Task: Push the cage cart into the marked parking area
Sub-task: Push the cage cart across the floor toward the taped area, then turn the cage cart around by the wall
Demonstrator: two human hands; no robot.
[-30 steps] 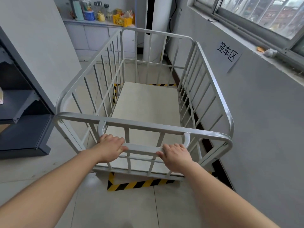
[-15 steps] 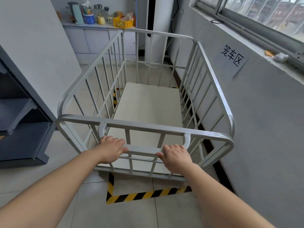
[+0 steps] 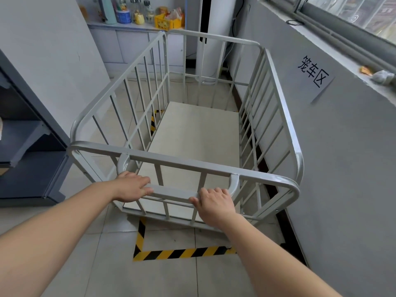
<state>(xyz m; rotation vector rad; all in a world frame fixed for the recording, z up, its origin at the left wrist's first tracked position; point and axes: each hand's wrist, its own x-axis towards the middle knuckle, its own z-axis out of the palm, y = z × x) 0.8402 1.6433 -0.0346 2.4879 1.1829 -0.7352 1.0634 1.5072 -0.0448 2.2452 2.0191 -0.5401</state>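
The white barred cage cart (image 3: 296, 168) stands in front of me, close alongside the grey wall on the right. Its pale floor board is bare. My left hand (image 3: 132, 186) and my right hand (image 3: 214, 202) both grip the cart's low handle bar (image 3: 173, 192) at the near end. Yellow-and-black floor tape (image 3: 182, 252) marks the parking area; its near strip and left corner show on the tiles behind the cart, and another piece shows through the left bars. The cart covers most of the marked rectangle.
A paper sign (image 3: 314, 75) with black characters hangs on the right wall under a window sill. A dark grey shelf unit (image 3: 27, 159) stands at the left. Ahead are a white column (image 3: 216, 26) and a counter (image 3: 128, 25) with bottles and a yellow crate.
The cart has rolled forward with both hands on the handle. More of the near tape strip and tiled floor now shows behind it. The wall sign has come nearer.
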